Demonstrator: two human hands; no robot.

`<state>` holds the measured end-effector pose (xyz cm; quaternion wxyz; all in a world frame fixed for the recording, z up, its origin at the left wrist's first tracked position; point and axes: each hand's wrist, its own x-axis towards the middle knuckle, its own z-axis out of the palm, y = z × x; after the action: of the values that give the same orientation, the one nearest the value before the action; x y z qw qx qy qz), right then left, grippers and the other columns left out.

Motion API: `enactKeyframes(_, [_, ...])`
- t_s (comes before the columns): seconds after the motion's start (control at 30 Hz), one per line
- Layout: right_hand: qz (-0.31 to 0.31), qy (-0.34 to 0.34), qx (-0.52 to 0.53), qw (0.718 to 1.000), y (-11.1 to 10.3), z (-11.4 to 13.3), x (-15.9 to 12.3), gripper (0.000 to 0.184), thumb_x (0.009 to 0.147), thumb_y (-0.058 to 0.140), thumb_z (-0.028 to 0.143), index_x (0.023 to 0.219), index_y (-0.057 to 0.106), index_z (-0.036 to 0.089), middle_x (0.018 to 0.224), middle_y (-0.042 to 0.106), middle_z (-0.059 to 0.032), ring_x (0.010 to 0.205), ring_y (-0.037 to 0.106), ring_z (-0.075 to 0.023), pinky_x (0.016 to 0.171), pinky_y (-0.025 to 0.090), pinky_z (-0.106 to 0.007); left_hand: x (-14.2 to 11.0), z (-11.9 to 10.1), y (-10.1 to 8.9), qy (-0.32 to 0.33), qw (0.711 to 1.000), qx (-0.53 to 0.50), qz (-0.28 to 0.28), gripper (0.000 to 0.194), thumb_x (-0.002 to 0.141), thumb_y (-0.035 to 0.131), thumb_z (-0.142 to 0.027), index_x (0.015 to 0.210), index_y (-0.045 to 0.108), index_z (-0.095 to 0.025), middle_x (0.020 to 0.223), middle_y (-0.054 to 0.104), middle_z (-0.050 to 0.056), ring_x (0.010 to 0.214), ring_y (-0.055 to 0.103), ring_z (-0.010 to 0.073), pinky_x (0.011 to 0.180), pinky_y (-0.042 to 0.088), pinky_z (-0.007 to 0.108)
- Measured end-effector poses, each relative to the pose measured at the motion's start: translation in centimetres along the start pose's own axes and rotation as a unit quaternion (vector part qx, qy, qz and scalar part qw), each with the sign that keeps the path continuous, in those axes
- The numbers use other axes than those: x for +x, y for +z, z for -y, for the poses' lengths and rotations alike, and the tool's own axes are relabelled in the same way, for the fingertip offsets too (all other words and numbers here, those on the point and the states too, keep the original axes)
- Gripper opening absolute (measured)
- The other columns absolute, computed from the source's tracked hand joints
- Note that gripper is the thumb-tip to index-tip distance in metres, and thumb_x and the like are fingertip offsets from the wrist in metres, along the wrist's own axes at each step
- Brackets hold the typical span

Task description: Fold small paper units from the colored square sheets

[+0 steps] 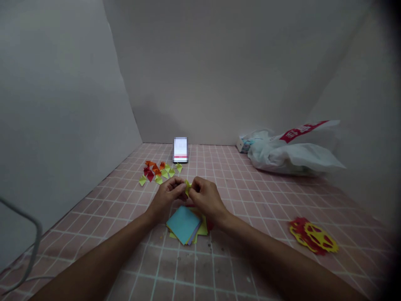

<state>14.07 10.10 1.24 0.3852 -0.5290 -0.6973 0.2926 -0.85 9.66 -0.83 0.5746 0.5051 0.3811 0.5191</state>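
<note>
Between my two hands is a small piece of folded yellow paper (187, 188), partly covered by my fingers. My left hand (171, 190) pinches it from the left, fingers curled. My right hand (205, 193) grips its right side with thumb and fingers closed together. Just below my hands lies a stack of square coloured paper (184, 224), light blue on top, with yellow, purple and red edges showing beneath. Beyond my left hand sit several small folded paper pieces: yellow ones (158, 179), orange ones (156, 169) and red ones (150, 174).
A phone (180, 149) with a lit screen stands at the back. White plastic bags (282, 154) lie at the back right beside a tissue box (242, 144). Red and yellow gear-shaped cutouts (321, 237) rest at the right. A grey cable (37, 242) curves along the left edge.
</note>
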Motion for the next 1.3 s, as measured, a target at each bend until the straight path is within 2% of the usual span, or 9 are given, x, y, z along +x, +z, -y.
enactKeyframes(0.2, [0.004, -0.010, -0.022, 1.000, 0.3, -0.2, -0.2, 0.022, 0.078, 0.056, 0.020, 0.059, 0.044, 0.019, 0.058, 0.051, 0.0011, 0.057, 0.043, -0.0122, 0.055, 0.027, -0.025, -0.1, -0.5, 0.3, 0.034, 0.997, 0.069, -0.009, 0.021, 0.078, 0.069, -0.035, 0.079, 0.060, -0.015, 0.068, 0.058, -0.002, 0.057, 0.056, 0.0102, 0.057, 0.047, 0.024])
enactKeyframes(0.3, [0.011, -0.025, -0.002, 1.000, 0.4, -0.3, -0.1, 0.023, 0.080, 0.056, 0.023, 0.059, 0.046, 0.019, 0.058, 0.051, 0.0011, 0.057, 0.043, -0.0120, 0.054, 0.027, -0.025, -0.1, -0.8, 0.5, 0.040, 0.996, 0.081, -0.025, 0.021, 0.077, 0.068, -0.035, 0.076, 0.059, -0.016, 0.065, 0.057, -0.003, 0.055, 0.055, 0.0101, 0.055, 0.046, 0.023])
enactKeyframes(0.43, [0.034, -0.027, 0.118, 0.992, 0.2, -0.5, 0.1, 0.030, 0.086, 0.049, 0.032, 0.060, 0.048, 0.019, 0.060, 0.051, 0.0002, 0.057, 0.047, -0.0128, 0.052, 0.032, -0.024, -0.1, -1.0, 0.4, 0.028, 0.998, 0.045, -0.033, 0.021, 0.077, 0.068, -0.035, 0.078, 0.059, -0.016, 0.064, 0.059, -0.003, 0.053, 0.055, 0.0098, 0.054, 0.045, 0.022])
enactKeyframes(0.57, [0.095, 0.041, 0.263, 0.959, 0.2, -0.4, 0.2, 0.030, 0.086, 0.051, 0.039, 0.062, 0.048, 0.019, 0.056, 0.050, 0.0022, 0.050, 0.048, -0.0113, 0.047, 0.037, -0.023, -0.1, -0.8, 0.3, 0.023, 0.999, 0.023, -0.035, 0.022, 0.076, 0.070, -0.035, 0.078, 0.059, -0.015, 0.064, 0.059, -0.003, 0.054, 0.055, 0.0093, 0.054, 0.045, 0.022])
enactKeyframes(0.67, [0.124, 0.076, 0.317, 0.937, 0.2, -0.3, 0.2, 0.029, 0.082, 0.057, 0.040, 0.065, 0.047, 0.019, 0.054, 0.050, 0.0039, 0.045, 0.046, -0.0092, 0.044, 0.037, -0.022, 0.0, -0.7, 0.2, 0.014, 0.999, 0.011, -0.039, 0.024, 0.075, 0.072, -0.036, 0.079, 0.060, -0.015, 0.066, 0.060, -0.003, 0.056, 0.056, 0.0097, 0.055, 0.047, 0.022])
enactKeyframes(0.8, [0.131, 0.074, 0.315, 0.937, 0.2, -0.4, 0.2, 0.029, 0.078, 0.063, 0.041, 0.067, 0.048, 0.019, 0.057, 0.050, 0.0043, 0.047, 0.048, -0.0090, 0.046, 0.042, -0.022, 0.1, -0.5, 0.1, 0.012, 0.999, 0.001, -0.038, 0.025, 0.074, 0.074, -0.036, 0.080, 0.062, -0.015, 0.067, 0.061, -0.002, 0.058, 0.058, 0.0106, 0.057, 0.048, 0.023])
enactKeyframes(0.97, [0.117, 0.052, 0.278, 0.952, 0.3, -1.0, 0.4, 0.025, 0.078, 0.063, 0.036, 0.067, 0.048, 0.019, 0.059, 0.048, 0.0045, 0.051, 0.049, -0.0099, 0.049, 0.048, -0.025, 0.0, -0.7, 0.3, 0.032, 0.999, 0.008, -0.041, 0.023, 0.073, 0.074, -0.034, 0.077, 0.063, -0.014, 0.066, 0.060, -0.002, 0.058, 0.055, 0.0097, 0.055, 0.046, 0.021])
enactKeyframes(1.3, [0.103, 0.009, 0.200, 0.974, 0.0, -1.2, 0.8, 0.020, 0.078, 0.059, 0.032, 0.066, 0.050, 0.019, 0.057, 0.052, 0.0030, 0.053, 0.050, -0.0107, 0.049, 0.039, -0.022, -0.1, -0.7, 0.2, 0.020, 0.999, 0.005, -0.036, 0.024, 0.074, 0.074, -0.035, 0.077, 0.062, -0.014, 0.064, 0.058, -0.003, 0.055, 0.052, 0.0091, 0.055, 0.043, 0.021])
